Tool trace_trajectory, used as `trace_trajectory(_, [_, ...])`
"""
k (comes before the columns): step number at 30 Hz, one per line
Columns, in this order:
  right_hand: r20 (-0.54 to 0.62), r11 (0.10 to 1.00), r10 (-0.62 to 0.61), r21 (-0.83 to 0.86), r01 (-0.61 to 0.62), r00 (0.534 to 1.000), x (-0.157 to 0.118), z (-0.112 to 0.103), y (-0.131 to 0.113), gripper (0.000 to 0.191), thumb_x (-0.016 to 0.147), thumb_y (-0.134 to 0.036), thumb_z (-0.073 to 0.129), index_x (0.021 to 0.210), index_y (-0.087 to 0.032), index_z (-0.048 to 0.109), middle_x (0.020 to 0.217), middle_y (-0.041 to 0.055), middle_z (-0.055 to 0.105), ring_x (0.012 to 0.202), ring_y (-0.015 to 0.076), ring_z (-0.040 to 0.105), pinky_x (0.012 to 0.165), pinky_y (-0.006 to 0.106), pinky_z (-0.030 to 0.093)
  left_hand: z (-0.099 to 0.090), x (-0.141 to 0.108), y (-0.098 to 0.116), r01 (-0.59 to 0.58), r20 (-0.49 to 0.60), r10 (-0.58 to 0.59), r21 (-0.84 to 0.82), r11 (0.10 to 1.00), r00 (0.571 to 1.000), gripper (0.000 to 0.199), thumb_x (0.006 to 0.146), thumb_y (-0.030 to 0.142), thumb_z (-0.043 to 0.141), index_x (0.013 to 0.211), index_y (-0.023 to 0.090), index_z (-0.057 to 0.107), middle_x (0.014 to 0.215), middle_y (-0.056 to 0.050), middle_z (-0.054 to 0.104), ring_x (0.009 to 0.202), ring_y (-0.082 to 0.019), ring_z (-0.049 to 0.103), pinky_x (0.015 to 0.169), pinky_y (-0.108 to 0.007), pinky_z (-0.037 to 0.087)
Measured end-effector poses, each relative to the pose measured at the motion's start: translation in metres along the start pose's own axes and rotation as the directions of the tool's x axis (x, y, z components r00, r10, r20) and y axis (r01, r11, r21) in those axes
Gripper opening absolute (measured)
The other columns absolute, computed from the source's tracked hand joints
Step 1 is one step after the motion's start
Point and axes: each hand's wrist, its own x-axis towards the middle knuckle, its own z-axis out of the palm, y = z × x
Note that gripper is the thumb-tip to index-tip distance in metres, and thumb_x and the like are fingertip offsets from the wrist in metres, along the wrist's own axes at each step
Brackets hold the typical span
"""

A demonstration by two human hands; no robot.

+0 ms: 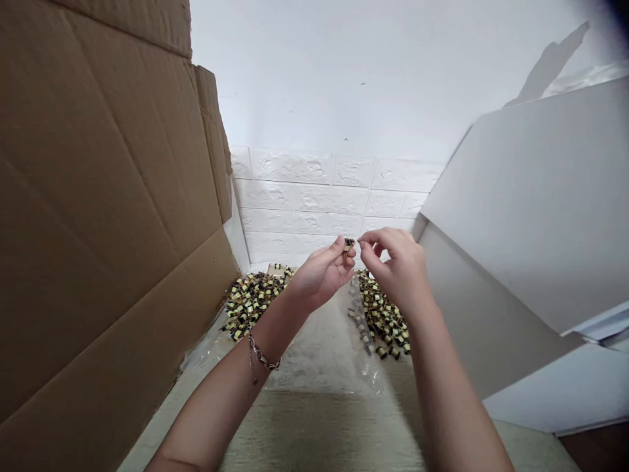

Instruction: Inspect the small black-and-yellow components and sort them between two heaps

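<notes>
Between the thumb and fingers of my left hand [327, 269] is a small transformer [348, 245], black and yellow with thin pins on top and brownish wire leads hanging down. My right hand [393, 259] is just to the right of it, thumb and forefinger pinched together close to the pins. Whatever sits in that pinch, perhaps a wire end, is too small to make out. Below my left hand lies a heap of similar transformers [253, 298]. A second heap [386, 314] lies beneath my right hand, partly covered by it.
A clear plastic bag [319, 354] lies flat on the table [314, 432] between the heaps. Tall brown cardboard [108, 196] stands along the left. Grey-white boards [531, 210] close off the right side. A white brick-patterned wall [304, 196] rises behind.
</notes>
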Motion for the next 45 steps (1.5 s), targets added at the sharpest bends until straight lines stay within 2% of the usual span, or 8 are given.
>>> trace_trajectory(6, [0.019,0.999,0.015,-0.029,-0.015,1.000,0.000,-0.003,0.000,0.007,0.074,-0.019,0.050,0.068,-0.020,0.053,0.063,-0.0047,0.055,0.057,0.0088,0.047,0.075,0.027,0.034,0.003,-0.003,0.002,0.118,-0.009,-0.119,-0.080,0.990,0.993,0.020,0.082,0.030,0.046,0.080,0.012,0.053,0.073,0.001,0.052,0.064,-0.003,0.051,0.067,-0.019,0.043])
trace_trajectory(11, [-0.007,0.999,-0.010,-0.037,0.010,1.000,0.000,-0.003,0.002,0.006,0.075,-0.020,0.049,0.070,-0.020,0.053,0.063,-0.0045,0.055,0.057,0.0092,0.047,0.079,0.029,0.033,0.000,-0.002,0.002,0.170,0.044,-0.167,-0.087,0.982,0.985,0.022,0.082,0.032,0.046,0.081,0.012,0.053,0.071,0.002,0.051,0.062,-0.004,0.051,0.066,-0.021,0.045])
trace_trajectory(27, [-0.105,0.999,-0.043,-0.034,0.040,0.994,-0.001,0.003,0.003,0.005,0.074,-0.017,0.051,0.072,-0.020,0.054,0.061,-0.0036,0.054,0.057,0.0098,0.047,0.075,0.029,0.035,-0.001,-0.002,0.004,0.200,0.074,-0.195,-0.078,0.977,0.978,0.022,0.082,0.031,0.045,0.081,0.011,0.054,0.069,0.002,0.051,0.060,-0.003,0.051,0.065,-0.020,0.046])
trace_trajectory(33, [-0.027,1.000,-0.020,0.023,0.021,0.999,0.000,0.005,0.005,0.006,0.075,-0.016,0.050,0.070,-0.019,0.053,0.063,-0.0035,0.055,0.055,0.0086,0.047,0.067,0.026,0.035,0.000,-0.003,0.005,0.201,0.037,-0.199,-0.090,0.975,0.979,0.021,0.084,0.030,0.043,0.081,0.011,0.053,0.068,0.002,0.052,0.059,-0.003,0.051,0.064,-0.021,0.046])
trace_trajectory(40, [0.026,0.997,-0.073,0.036,0.072,0.997,-0.001,0.008,0.006,0.009,0.076,-0.016,0.048,0.071,-0.019,0.054,0.064,-0.0026,0.054,0.056,0.0078,0.046,0.060,0.022,0.035,0.000,-0.002,0.009,0.214,0.030,-0.212,-0.165,0.963,0.977,0.024,0.084,0.031,0.041,0.078,0.010,0.053,0.066,0.003,0.053,0.055,-0.003,0.050,0.065,-0.023,0.045])
trace_trajectory(45, [0.082,0.988,-0.019,0.154,0.006,0.996,-0.001,0.004,0.006,0.009,0.076,-0.016,0.048,0.072,-0.019,0.056,0.066,-0.0020,0.055,0.056,0.0076,0.046,0.058,0.021,0.036,-0.006,-0.001,0.009,0.217,0.058,-0.213,-0.080,0.973,0.975,0.023,0.083,0.030,0.043,0.079,0.010,0.054,0.066,0.002,0.052,0.056,-0.003,0.049,0.067,-0.023,0.044])
